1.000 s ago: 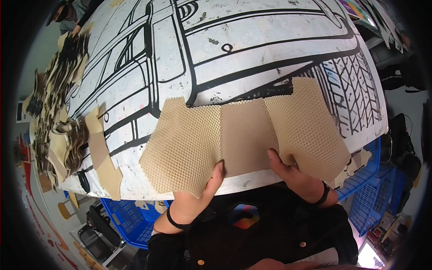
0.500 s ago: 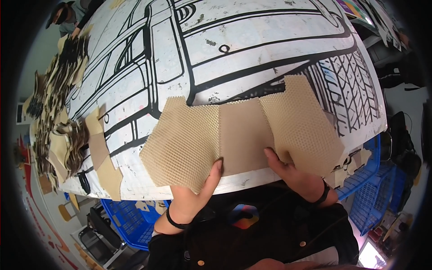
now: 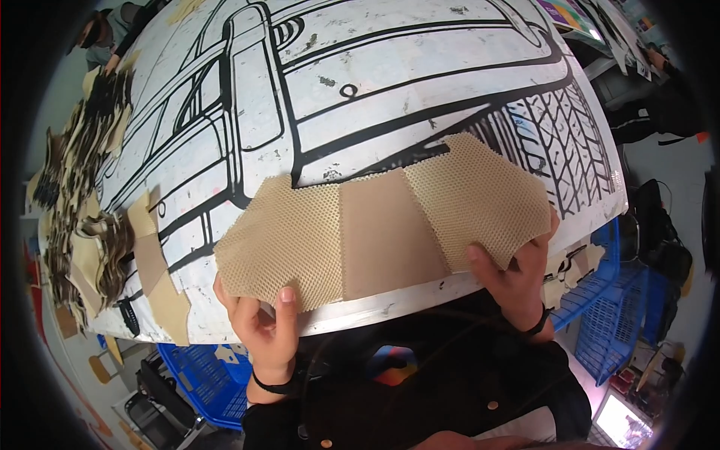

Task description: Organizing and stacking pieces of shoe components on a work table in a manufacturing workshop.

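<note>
A wide tan fabric panel (image 3: 386, 240) lies at the near edge of the white table, with honeycomb mesh on both sides and a smooth brown strip stitched in the middle. My left hand (image 3: 264, 330) pinches its lower left edge, thumb on top and the other fingers partly hidden beneath. At the lower right edge, my right hand (image 3: 517, 277) holds it the same way, fingertips showing past the right corner. To the left, a similar narrow piece (image 3: 159, 274) of brown and cream fabric lies flat, hanging slightly over the near edge.
Tall uneven stacks of cut fabric pieces (image 3: 82, 165) line the table's left side. The white tabletop (image 3: 390, 67) carries bold black line drawing. Blue plastic baskets (image 3: 214, 386) stand below the near edge, left and right. Another person (image 3: 105, 45) is at the far left.
Both hands have moved outward from beside the brown strip to the panel's outer parts. The mesh sides look flatter now. The whole view has shifted slightly.
</note>
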`<state>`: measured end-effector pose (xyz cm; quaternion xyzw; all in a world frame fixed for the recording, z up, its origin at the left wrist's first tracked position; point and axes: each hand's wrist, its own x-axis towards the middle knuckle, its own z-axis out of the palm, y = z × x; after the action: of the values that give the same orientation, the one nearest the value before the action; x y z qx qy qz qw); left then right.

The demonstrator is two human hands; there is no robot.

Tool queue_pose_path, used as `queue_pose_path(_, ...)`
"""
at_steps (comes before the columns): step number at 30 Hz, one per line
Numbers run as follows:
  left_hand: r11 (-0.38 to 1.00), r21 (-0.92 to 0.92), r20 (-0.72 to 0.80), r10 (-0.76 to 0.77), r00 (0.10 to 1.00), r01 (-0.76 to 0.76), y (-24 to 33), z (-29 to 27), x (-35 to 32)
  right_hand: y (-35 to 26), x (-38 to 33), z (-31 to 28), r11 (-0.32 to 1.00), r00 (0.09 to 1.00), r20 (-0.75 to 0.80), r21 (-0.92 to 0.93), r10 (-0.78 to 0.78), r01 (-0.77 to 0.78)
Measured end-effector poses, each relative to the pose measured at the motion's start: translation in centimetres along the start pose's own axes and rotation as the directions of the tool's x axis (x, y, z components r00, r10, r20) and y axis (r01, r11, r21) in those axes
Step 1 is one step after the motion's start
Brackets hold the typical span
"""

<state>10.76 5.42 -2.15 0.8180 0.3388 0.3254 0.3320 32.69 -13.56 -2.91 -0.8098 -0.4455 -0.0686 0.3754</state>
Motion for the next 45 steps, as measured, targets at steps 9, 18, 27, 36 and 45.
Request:
queue_pose_path(9,1.000,-0.021,-0.002,0.019,1.000,-0.019,-0.2,0.1,-0.2,0.6,-1.0,-0.4,0.957,0.981,0.078,0.215,0.180,-0.193)
queue_pose_path(18,0.984,-0.140,0.023,-0.107,0.994,0.109,0.0,-0.4,-0.8,1.0,-1.2,-1.5,0.869,0.948,0.194,0.385,0.254,-0.312)
queue_pose_path(27,0.997,-0.082,0.043,0.015,0.999,-0.011,-0.5,-0.1,-0.6,1.4,-0.7,-1.6,0.925,0.968,0.199,0.314,0.156,-0.213)
queue_pose_path(36,0.986,-0.120,0.000,-0.115,0.993,0.114,-0.3,0.1,-0.9,1.4,-0.8,-1.1,0.951,0.984,0.089,0.259,0.152,-0.170)
queue_pose_path(45,0.984,-0.120,0.041,-0.126,0.991,0.130,0.2,0.1,-0.7,1.5,-1.5,-0.9,0.971,0.977,0.124,0.140,0.176,-0.193)
